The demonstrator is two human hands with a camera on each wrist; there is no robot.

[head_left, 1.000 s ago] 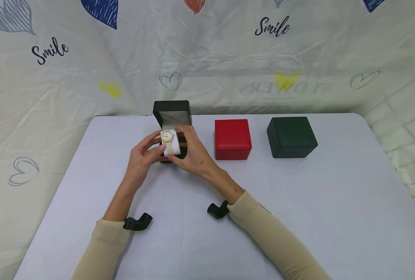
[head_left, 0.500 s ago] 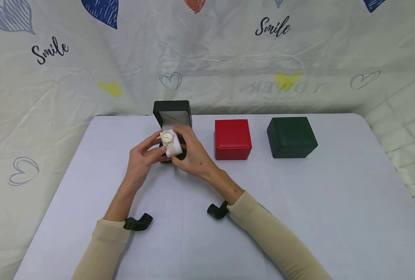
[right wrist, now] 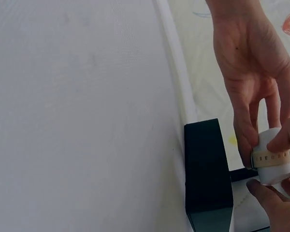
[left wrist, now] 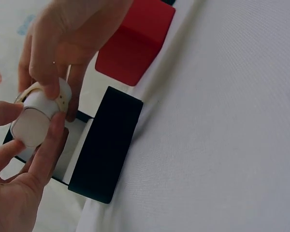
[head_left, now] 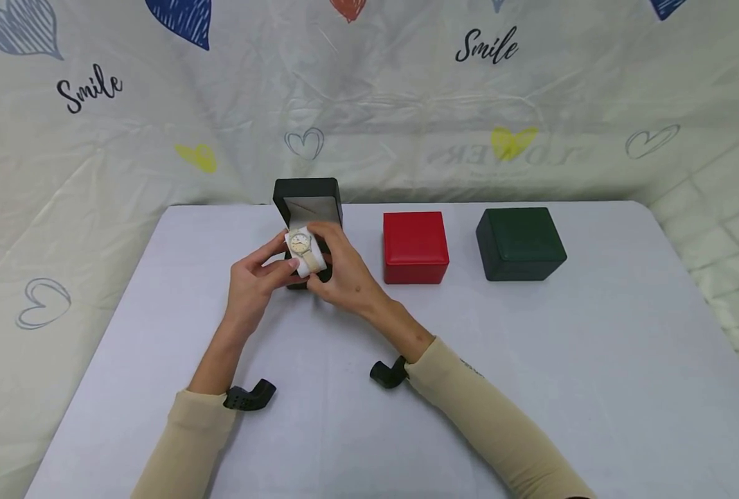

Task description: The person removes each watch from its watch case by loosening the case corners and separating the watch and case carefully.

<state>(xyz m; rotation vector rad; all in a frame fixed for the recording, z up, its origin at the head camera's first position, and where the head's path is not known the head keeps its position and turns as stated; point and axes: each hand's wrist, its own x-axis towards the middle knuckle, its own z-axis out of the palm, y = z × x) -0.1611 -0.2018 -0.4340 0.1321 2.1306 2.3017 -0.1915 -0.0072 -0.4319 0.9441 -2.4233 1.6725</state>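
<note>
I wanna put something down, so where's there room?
The biggest bare patch of table lies right of the right sleeve, in front of the green box; a smaller one between both sleeves. It's crowded at the open dark box, where left hand and right hand hold the watch on its white cushion.

Soft, diffuse light, faint shadows on white tabletop (head_left: 325, 430), dimmer, softer wrist views
</note>
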